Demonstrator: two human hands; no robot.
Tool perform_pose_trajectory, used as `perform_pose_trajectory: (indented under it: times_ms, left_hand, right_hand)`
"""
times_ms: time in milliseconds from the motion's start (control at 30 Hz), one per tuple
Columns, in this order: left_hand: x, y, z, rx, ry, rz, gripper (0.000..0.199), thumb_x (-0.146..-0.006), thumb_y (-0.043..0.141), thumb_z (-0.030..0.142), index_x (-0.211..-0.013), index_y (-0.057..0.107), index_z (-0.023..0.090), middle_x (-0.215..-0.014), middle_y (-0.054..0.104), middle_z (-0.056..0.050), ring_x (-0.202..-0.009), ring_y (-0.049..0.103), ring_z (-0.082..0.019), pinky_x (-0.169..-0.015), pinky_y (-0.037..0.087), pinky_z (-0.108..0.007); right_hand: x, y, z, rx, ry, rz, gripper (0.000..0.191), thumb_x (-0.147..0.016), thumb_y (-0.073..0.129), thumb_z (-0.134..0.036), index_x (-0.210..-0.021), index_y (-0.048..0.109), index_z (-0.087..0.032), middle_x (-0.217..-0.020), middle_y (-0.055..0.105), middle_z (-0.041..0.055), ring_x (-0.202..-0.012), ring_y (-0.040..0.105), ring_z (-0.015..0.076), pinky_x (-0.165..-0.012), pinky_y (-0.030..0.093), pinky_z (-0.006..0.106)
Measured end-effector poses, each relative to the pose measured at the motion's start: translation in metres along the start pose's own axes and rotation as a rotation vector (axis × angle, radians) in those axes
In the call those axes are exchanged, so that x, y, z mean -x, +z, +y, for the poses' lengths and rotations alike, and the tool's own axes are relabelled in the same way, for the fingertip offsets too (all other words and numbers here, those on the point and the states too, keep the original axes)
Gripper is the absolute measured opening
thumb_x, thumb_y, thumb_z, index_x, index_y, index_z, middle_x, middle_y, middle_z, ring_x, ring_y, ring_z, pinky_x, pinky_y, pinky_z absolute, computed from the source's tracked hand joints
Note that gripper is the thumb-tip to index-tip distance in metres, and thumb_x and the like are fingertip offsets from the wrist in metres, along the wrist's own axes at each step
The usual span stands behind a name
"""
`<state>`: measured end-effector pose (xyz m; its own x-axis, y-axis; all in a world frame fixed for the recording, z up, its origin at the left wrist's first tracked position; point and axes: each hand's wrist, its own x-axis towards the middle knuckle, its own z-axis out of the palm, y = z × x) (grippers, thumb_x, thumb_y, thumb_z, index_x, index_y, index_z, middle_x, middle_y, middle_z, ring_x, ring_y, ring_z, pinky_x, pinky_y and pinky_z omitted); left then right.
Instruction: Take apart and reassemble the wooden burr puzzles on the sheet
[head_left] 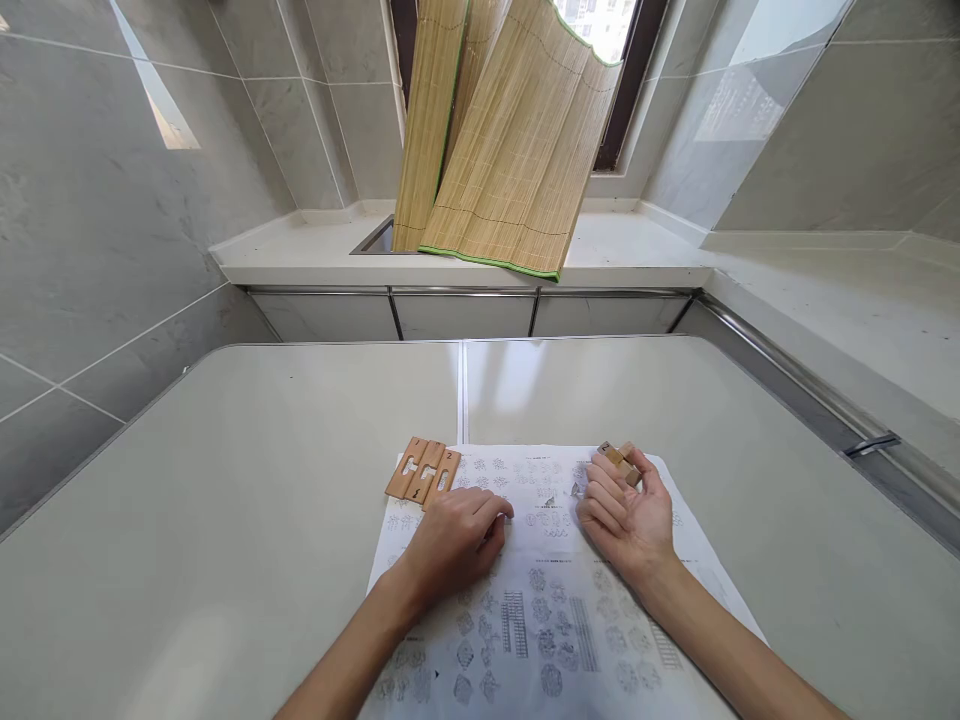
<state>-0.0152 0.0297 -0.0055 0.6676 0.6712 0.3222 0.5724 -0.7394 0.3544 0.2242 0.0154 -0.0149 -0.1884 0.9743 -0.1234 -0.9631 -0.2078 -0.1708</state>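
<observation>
My right hand [628,515] is turned palm up over the right side of the paper sheet [517,560]. Its curled fingers and thumb grip a small wooden puzzle piece [619,460] with a dark mark on it; part of the piece is hidden by the fingers. My left hand [465,535] rests palm down on the sheet's left part, fingers bent inward, with nothing visible in them. Just beyond it, three flat wooden puzzle pieces [424,470] lie side by side, with cut-out slots and dark marks, partly over the sheet's upper left corner.
Printed drawings and grids cover the sheet, which lies on a pale glossy table [225,480]. A white ledge [637,250] runs behind the table, and a bamboo mat [517,150] hangs before the window. Grey tiled walls [112,200] stand on both sides.
</observation>
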Motion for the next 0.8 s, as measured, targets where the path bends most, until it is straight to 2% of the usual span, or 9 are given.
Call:
perform_pose_trajectory:
  times_ms: [200, 433, 600, 700, 800]
  left_hand:
    - [0.0, 0.001, -0.001, 0.002, 0.014, 0.019, 0.021, -0.094, 0.046, 0.01, -0.091, 0.065, 0.019, -0.077, 0.071, -0.003, -0.065, 0.063, -0.016, -0.061, 0.046, -0.029]
    - [0.001, 0.003, -0.001, 0.009, -0.012, 0.005, 0.019, -0.093, 0.048, 0.01, -0.091, 0.065, 0.019, -0.079, 0.071, -0.003, -0.067, 0.064, -0.017, -0.063, 0.047, -0.029]
    - [0.0, 0.002, -0.001, 0.009, -0.021, -0.002, 0.019, -0.092, 0.049, 0.009, -0.092, 0.065, 0.019, -0.079, 0.071, -0.003, -0.067, 0.064, -0.017, -0.062, 0.046, -0.029]
    - [0.0, 0.001, -0.001, 0.022, -0.015, 0.006, 0.02, -0.092, 0.049, 0.009, -0.091, 0.065, 0.019, -0.079, 0.071, -0.003, -0.067, 0.064, -0.016, -0.061, 0.046, -0.028]
    - [0.0, 0.0, 0.002, 0.09, -0.051, 0.016, 0.019, -0.093, 0.05, 0.011, -0.095, 0.066, 0.019, -0.078, 0.071, -0.002, -0.067, 0.064, -0.016, -0.062, 0.046, -0.028]
  right_hand:
    - [-0.001, -0.008, -0.002, -0.013, 0.014, -0.079, 0.046, -0.1, 0.052, -0.04, -0.062, 0.031, -0.023, -0.049, 0.023, -0.0115, -0.035, 0.015, 0.005, -0.034, 0.017, 0.02]
    - [-0.002, -0.009, -0.004, -0.025, -0.011, 0.038, 0.045, -0.097, 0.051, -0.037, -0.062, 0.026, -0.024, -0.049, 0.019, -0.0121, -0.036, 0.008, 0.0056, -0.032, 0.012, 0.021]
    - [-0.001, -0.005, 0.0, 0.082, 0.002, 0.047, 0.045, -0.096, 0.052, -0.04, -0.06, 0.03, -0.024, -0.046, 0.022, -0.0118, -0.034, 0.008, 0.0062, -0.029, 0.015, 0.02]
    - [0.002, 0.001, 0.004, 0.18, 0.068, 0.003, 0.047, -0.095, 0.051, -0.045, -0.058, 0.03, -0.025, -0.044, 0.021, -0.0117, -0.032, 0.01, 0.0064, -0.028, 0.014, 0.02]
    - [0.006, 0.007, 0.011, 0.314, 0.178, -0.121, 0.049, -0.095, 0.049, -0.049, -0.057, 0.029, -0.024, -0.045, 0.024, -0.0113, -0.03, 0.013, 0.0051, -0.028, 0.015, 0.017]
